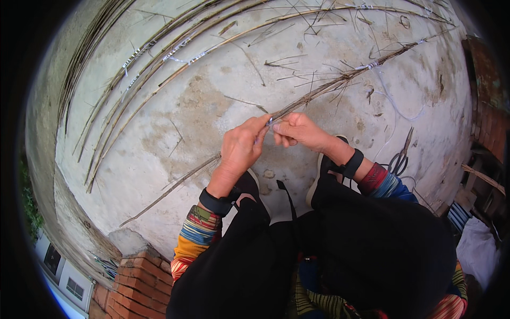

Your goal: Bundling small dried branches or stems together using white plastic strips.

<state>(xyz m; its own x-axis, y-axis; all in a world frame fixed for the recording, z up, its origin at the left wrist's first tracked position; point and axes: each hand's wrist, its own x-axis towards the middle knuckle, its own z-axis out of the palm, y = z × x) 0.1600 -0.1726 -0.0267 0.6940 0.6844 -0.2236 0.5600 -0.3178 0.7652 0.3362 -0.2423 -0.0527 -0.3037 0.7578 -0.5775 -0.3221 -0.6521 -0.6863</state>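
Observation:
A bundle of dry thin sticks [332, 83] runs from my hands up to the far right, bound by white cord [373, 64] at two places beyond them. My left hand [244, 143] grips the bundle's near part, where a short white or silvery wrap shows between the hands. My right hand [297, 129] is close beside it, thumb and finger pinched at the wrap; what they pinch is too small to tell. A loose length of the cord trails over the ground on the right. Past my left wrist, a stick [171, 191] points down left; whether it joins the bundle is hidden.
Several long bound stick bundles [159, 60] lie curved across the concrete ground [191, 119], with unbound sticks [77, 75] farther left. Scissors [400, 157] with dark handles lie right of my right wrist. Twigs are scattered ahead. A brick pillar [139, 283] stands lower left, a white bag [477, 249] lower right.

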